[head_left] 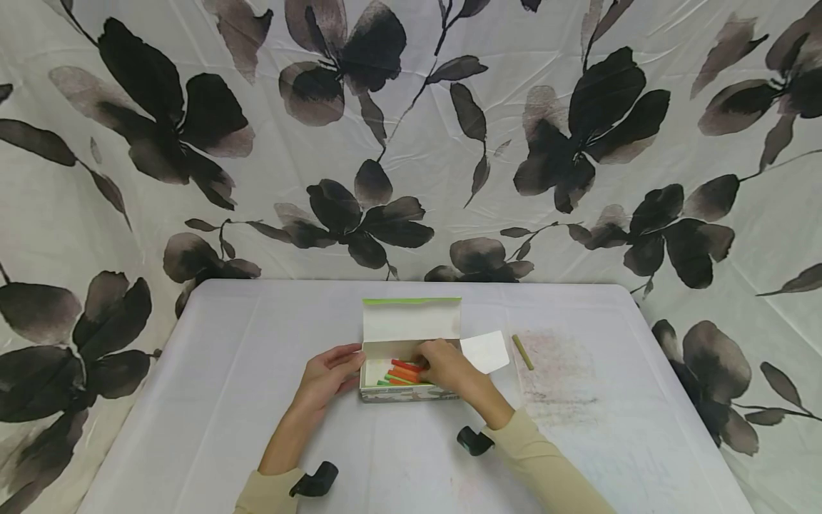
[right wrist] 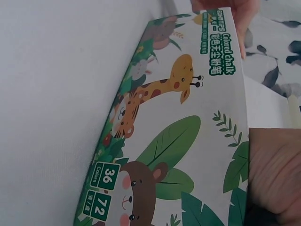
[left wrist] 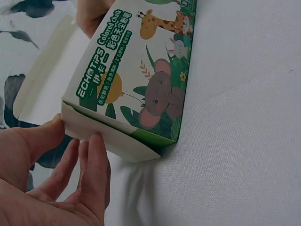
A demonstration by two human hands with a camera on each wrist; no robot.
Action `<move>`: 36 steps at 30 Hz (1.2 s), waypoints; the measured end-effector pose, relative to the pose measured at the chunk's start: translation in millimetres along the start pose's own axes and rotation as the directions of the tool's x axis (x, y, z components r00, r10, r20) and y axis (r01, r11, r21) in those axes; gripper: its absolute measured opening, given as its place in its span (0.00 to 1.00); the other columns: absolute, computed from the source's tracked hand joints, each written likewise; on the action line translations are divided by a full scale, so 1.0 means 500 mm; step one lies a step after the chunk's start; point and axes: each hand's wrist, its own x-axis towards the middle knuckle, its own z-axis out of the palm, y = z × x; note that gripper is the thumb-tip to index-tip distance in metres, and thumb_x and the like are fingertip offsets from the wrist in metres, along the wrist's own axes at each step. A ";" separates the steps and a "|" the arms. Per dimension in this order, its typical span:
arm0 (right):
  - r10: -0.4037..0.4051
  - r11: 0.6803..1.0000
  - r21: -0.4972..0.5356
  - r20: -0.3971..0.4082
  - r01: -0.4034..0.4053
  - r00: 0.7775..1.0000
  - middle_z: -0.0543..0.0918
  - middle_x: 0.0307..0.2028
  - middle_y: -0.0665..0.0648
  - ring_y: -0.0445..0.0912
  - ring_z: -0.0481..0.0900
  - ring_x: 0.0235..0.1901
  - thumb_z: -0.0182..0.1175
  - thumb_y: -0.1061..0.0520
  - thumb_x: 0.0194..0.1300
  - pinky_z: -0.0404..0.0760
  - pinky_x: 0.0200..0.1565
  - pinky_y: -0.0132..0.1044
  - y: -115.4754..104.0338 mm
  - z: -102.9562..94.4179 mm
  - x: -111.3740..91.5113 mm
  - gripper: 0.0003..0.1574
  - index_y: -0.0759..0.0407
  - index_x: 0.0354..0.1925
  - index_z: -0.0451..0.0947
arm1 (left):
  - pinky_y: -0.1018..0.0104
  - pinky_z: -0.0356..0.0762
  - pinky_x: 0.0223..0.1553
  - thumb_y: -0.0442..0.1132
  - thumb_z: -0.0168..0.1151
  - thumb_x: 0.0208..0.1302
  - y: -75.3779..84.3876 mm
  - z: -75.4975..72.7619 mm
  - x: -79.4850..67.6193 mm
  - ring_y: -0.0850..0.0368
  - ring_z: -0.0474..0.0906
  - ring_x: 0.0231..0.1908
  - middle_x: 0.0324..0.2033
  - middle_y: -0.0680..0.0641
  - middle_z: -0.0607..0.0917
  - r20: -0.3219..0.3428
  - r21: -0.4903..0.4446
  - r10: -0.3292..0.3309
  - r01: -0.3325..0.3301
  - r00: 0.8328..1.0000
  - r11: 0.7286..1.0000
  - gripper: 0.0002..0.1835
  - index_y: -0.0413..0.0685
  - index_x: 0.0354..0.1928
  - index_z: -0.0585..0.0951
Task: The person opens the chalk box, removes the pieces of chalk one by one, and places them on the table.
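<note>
Chalk box [left wrist: 134, 70], front: "ECHOTiPS", "Colored chalk", Chinese "彩色无尘粉笔". Green badges [right wrist: 105, 175]: "36 Colors" and "72", latter's small characters seemingly too blurred to read.

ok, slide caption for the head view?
Left hand touches an open box of colored chalk; right hand reaches inside.

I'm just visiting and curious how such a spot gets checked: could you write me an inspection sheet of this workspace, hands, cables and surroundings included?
Surface: white-covered table, with faint coloured smudges toward the right.
Job's things: box printed "Colored chalk", lid open; red, orange and green sticks inside.
Clutter: one olive stick lies outside, right of the box's white side flap.
Hands: left hand touches the box's left end; right hand reaches into the box, fingertips hidden.
Cables: nothing seen.
Surroundings: floral cloth behind the table and at both sides.
</note>
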 end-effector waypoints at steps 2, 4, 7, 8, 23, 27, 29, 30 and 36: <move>-0.007 1.000 0.001 0.007 0.007 1.000 0.88 0.40 0.61 0.52 0.85 0.40 0.73 0.69 0.59 0.85 0.44 0.44 0.002 0.002 0.002 0.16 0.69 0.47 0.85 | 0.64 0.85 0.48 0.35 0.68 0.70 -0.001 0.000 0.000 0.56 0.83 0.47 0.50 0.43 0.84 -0.003 0.000 0.001 -0.001 1.000 1.000 0.23 0.36 0.63 0.78; -0.020 1.000 -0.004 0.013 0.020 1.000 0.88 0.39 0.60 0.51 0.85 0.40 0.73 0.69 0.60 0.85 0.43 0.43 0.003 0.003 0.003 0.15 0.68 0.46 0.85 | 0.64 0.85 0.48 0.36 0.68 0.70 -0.002 -0.001 0.000 0.58 0.83 0.46 0.50 0.43 0.84 -0.004 0.002 0.000 0.000 1.000 1.000 0.23 0.36 0.64 0.78; -0.050 0.999 -0.001 0.016 0.050 0.999 0.88 0.39 0.59 0.50 0.85 0.39 0.72 0.69 0.61 0.85 0.44 0.42 0.006 -0.002 0.000 0.12 0.66 0.44 0.86 | 0.64 0.85 0.48 0.36 0.69 0.69 -0.001 0.000 -0.002 0.59 0.83 0.45 0.50 0.43 0.84 -0.004 0.002 -0.001 0.001 1.000 1.000 0.23 0.36 0.64 0.78; -0.062 0.998 0.006 0.014 0.062 0.998 0.88 0.39 0.59 0.49 0.85 0.39 0.72 0.69 0.61 0.85 0.43 0.41 0.007 -0.005 -0.002 0.11 0.66 0.44 0.86 | 0.63 0.85 0.48 0.36 0.69 0.70 -0.001 0.000 -0.002 0.59 0.83 0.45 0.50 0.43 0.84 -0.002 0.003 -0.001 0.001 1.000 1.000 0.24 0.36 0.64 0.78; -0.126 0.948 0.287 -0.050 0.135 0.991 0.88 0.35 0.54 0.40 0.83 0.34 0.70 0.65 0.65 0.83 0.39 0.32 0.048 -0.079 -0.043 0.12 0.66 0.48 0.86 | 0.60 0.84 0.51 0.37 0.69 0.70 0.002 -0.001 -0.001 0.57 0.82 0.47 0.50 0.44 0.84 0.008 0.011 -0.010 0.010 1.000 1.000 0.24 0.36 0.65 0.77; -0.093 0.932 0.342 -0.090 0.118 0.992 0.88 0.36 0.53 0.43 0.85 0.37 0.71 0.63 0.66 0.84 0.42 0.35 0.057 -0.098 -0.053 0.12 0.64 0.48 0.86 | 0.62 0.84 0.51 0.37 0.69 0.70 0.000 -0.003 0.001 0.59 0.82 0.46 0.50 0.44 0.84 0.006 0.004 -0.014 0.014 1.000 1.000 0.24 0.37 0.64 0.78; -0.073 0.917 0.384 -0.107 0.109 0.992 0.89 0.37 0.55 0.46 0.86 0.38 0.71 0.63 0.66 0.85 0.43 0.36 0.063 -0.107 -0.059 0.13 0.64 0.48 0.86 | 0.62 0.84 0.50 0.37 0.69 0.70 -0.001 -0.003 0.002 0.59 0.82 0.46 0.50 0.44 0.84 0.008 0.004 -0.015 0.015 1.000 1.000 0.24 0.37 0.64 0.78; -0.063 0.908 0.405 -0.113 0.104 0.992 0.89 0.38 0.56 0.47 0.86 0.39 0.71 0.63 0.66 0.85 0.44 0.36 0.068 -0.111 -0.061 0.13 0.65 0.49 0.86 | 0.62 0.84 0.50 0.37 0.69 0.70 -0.002 -0.003 0.003 0.59 0.83 0.46 0.50 0.43 0.84 0.006 0.004 -0.017 0.017 1.000 1.000 0.24 0.37 0.64 0.78; 0.057 0.846 0.533 -0.115 0.014 0.992 0.89 0.45 0.59 0.49 0.87 0.45 0.71 0.59 0.67 0.85 0.47 0.35 0.095 -0.142 -0.080 0.19 0.65 0.54 0.84 | 0.62 0.84 0.51 0.37 0.69 0.69 -0.001 -0.004 0.003 0.57 0.83 0.48 0.52 0.42 0.83 -0.001 0.011 -0.025 0.025 1.000 1.000 0.24 0.37 0.64 0.78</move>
